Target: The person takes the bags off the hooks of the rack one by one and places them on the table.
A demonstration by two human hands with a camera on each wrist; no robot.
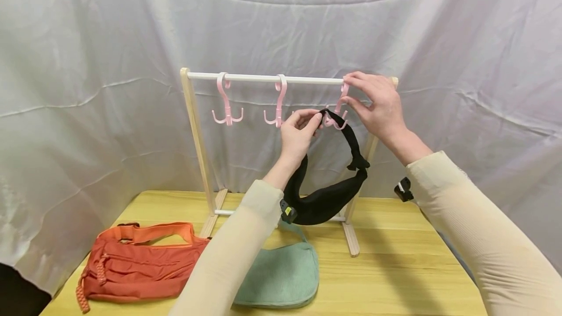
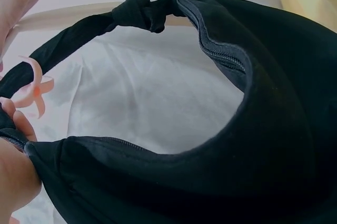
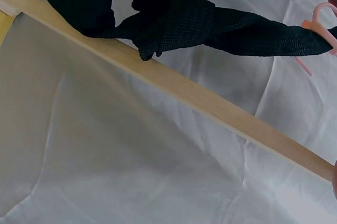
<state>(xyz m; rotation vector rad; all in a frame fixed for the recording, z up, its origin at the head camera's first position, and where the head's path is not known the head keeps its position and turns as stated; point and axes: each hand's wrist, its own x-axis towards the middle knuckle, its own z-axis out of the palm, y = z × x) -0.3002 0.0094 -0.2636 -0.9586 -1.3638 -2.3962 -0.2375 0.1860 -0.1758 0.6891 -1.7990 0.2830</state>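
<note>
My left hand (image 1: pixel 297 134) pinches the strap of a black shoulder bag (image 1: pixel 327 204) at its upper end. The strap passes over a prong of the rightmost pink hook (image 1: pixel 344 90), and the bag hangs below in a loop. With thumb and fingers, my right hand (image 1: pixel 381 104) holds that hook's upper part against the white rail (image 1: pixel 256 78). A knot (image 2: pixel 134 13) in the strap and the bag's open zipper (image 2: pixel 224 58) show in the left wrist view. In the right wrist view the strap (image 3: pixel 253 31) reaches the hook's prongs (image 3: pixel 316 26).
Two more pink hooks (image 1: pixel 226 104) hang on the rail to the left. Wooden posts (image 1: pixel 197 135) carry the rail above a yellow wood table (image 1: pixel 377 262). A red-orange bag (image 1: pixel 140 267) and a green bag (image 1: pixel 285 274) lie in front. Pale cloth hangs behind.
</note>
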